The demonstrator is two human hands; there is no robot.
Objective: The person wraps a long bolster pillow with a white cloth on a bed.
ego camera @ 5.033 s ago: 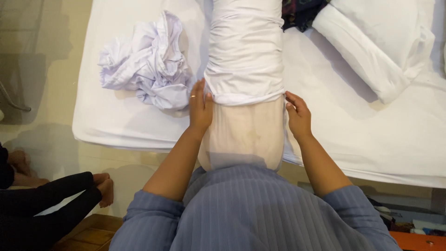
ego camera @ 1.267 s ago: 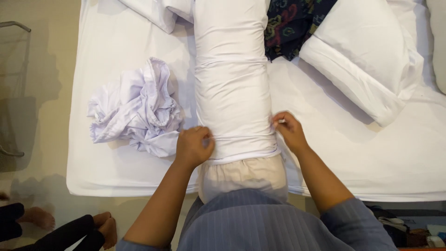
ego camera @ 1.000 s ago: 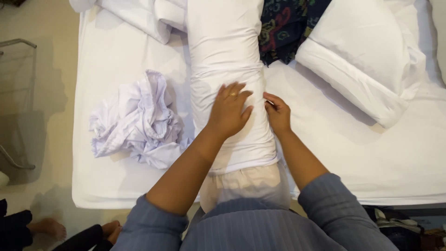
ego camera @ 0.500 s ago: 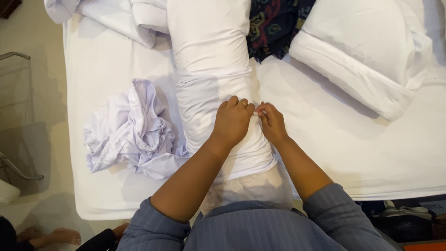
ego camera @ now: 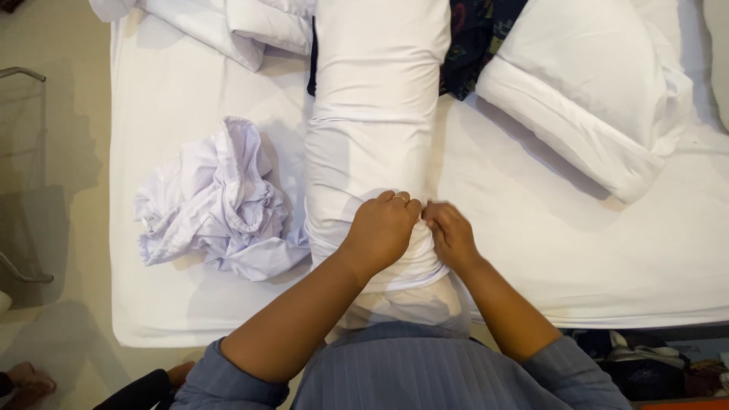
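meanwhile left hand, right hand grip clamped on pillowcase, bed edge near

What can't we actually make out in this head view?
- Fingertips of the left hand and right hand: curled into the white cover, so their grip on it is hidden.
- Long pillow's far end: cut off by the top edge.
- Its near end: hidden behind the person's blue shirt.
- Dark patterned cloth: mostly covered by the long pillow and the second pillow.
- Foot at lower left: cut off by the edge.
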